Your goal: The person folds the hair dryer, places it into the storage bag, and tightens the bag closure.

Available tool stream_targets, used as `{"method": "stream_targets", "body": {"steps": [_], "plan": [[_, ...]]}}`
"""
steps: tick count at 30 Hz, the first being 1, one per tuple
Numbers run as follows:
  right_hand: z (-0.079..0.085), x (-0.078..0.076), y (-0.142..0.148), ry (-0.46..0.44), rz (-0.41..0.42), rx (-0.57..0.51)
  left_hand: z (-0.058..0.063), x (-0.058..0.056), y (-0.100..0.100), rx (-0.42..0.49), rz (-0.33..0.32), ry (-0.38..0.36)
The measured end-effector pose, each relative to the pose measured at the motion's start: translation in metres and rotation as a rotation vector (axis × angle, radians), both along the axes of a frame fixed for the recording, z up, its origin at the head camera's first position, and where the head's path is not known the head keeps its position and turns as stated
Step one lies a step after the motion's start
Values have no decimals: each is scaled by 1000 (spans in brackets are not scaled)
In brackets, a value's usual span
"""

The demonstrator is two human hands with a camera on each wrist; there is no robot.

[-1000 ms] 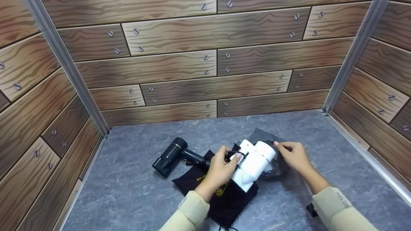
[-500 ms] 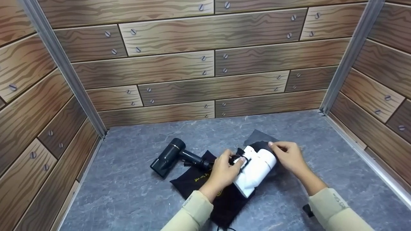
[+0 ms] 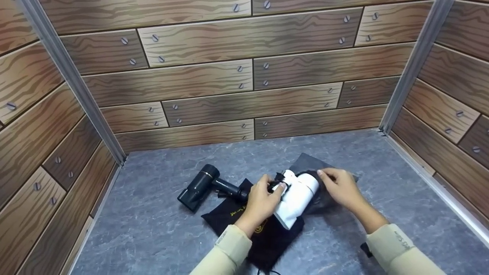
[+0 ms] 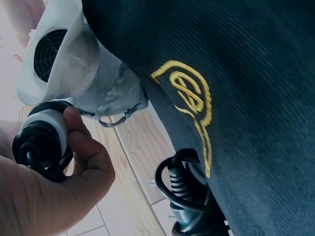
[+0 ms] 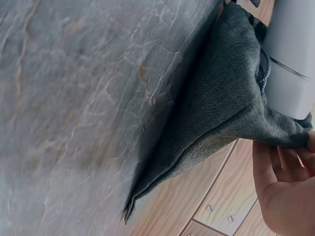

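Note:
My left hand (image 3: 263, 198) grips the handle of a white hair dryer (image 3: 300, 196), its black cord bunched at the fingers. In the left wrist view the white nozzle (image 4: 78, 64) shows a dark grille inside. My right hand (image 3: 340, 185) pinches the rim of a dark grey drawstring pouch (image 5: 221, 93). The dryer's round rear end lies at the pouch's mouth, partly behind the cloth in the right wrist view. Most of the pouch stands out beyond the dryer, its far corner down by the tabletop.
Left of the hands lies a black hair dryer (image 3: 198, 185), its handle reaching to a black pouch (image 3: 267, 248) with yellow markings, flat under the left forearm. A small black object (image 3: 366, 250) sits by the right sleeve. Wood-patterned walls (image 3: 214, 84) surround the grey tabletop (image 3: 153, 229).
The white hair dryer dips toward the person, then comes back up and left to the pouch's mouth. My right hand shifts slightly left, still pinching the pouch's rim.

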State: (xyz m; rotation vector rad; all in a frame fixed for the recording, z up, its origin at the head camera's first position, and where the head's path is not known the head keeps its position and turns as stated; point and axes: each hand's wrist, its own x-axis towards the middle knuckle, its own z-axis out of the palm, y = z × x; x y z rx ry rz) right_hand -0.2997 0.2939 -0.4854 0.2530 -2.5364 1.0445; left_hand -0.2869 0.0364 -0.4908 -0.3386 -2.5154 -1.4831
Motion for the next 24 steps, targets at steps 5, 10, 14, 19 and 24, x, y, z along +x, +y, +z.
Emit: {"method": "stream_targets", "body": {"steps": [5, 10, 14, 19, 24], "plan": [[1, 2, -5, 18, 14, -1, 0, 2, 3, -9, 6, 1], [0, 5, -14, 80, 14, 22, 1, 6, 9, -6, 25, 32], [0, 7, -22, 184, -5, 83, 1, 6, 12, -16, 40, 80], [0, 7, -30, 260, -9, 119, -1, 7, 15, -44, 37, 131], [1, 7, -40, 283, 26, 77, -2, 8, 18, -58, 28, 157]]}}
